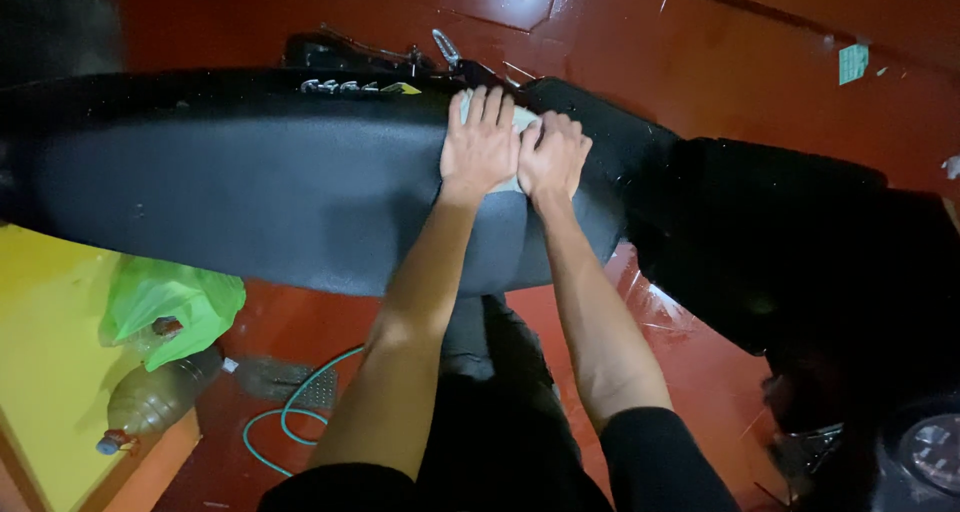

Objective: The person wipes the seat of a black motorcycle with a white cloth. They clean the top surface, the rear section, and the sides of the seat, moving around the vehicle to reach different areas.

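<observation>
While both arms stretch forward from the bottom of the view, the left hand [480, 147] lies flat and spread on a pale cloth [522, 124], and the right hand [553, 157] sits just beside it with its fingers curled down onto the same cloth. Neither hand closes around anything; both press the cloth against the black motorcycle seat [250, 192], near the seat's right-hand end and close to its far edge.

The cloth looks thin, soft and light, so it should bunch or slide under an uneven push; flat palms over its middle likely keep it in place best. The seat seems padded yet firm, with a finely grained skin that shines a little, so it may be damp and somewhat slick.

Counting what shows: one cloth, one seat, two hands. Below the seat's left part lie one green plastic bag [170, 307] and one plastic bottle [155, 397], both at the edge of a yellow surface [50, 372]. One teal hose [290, 412] loops over the glossy red floor [700, 32] under the seat's middle. To the right of the seat, one round gauge [930, 452] shows dimly.
</observation>
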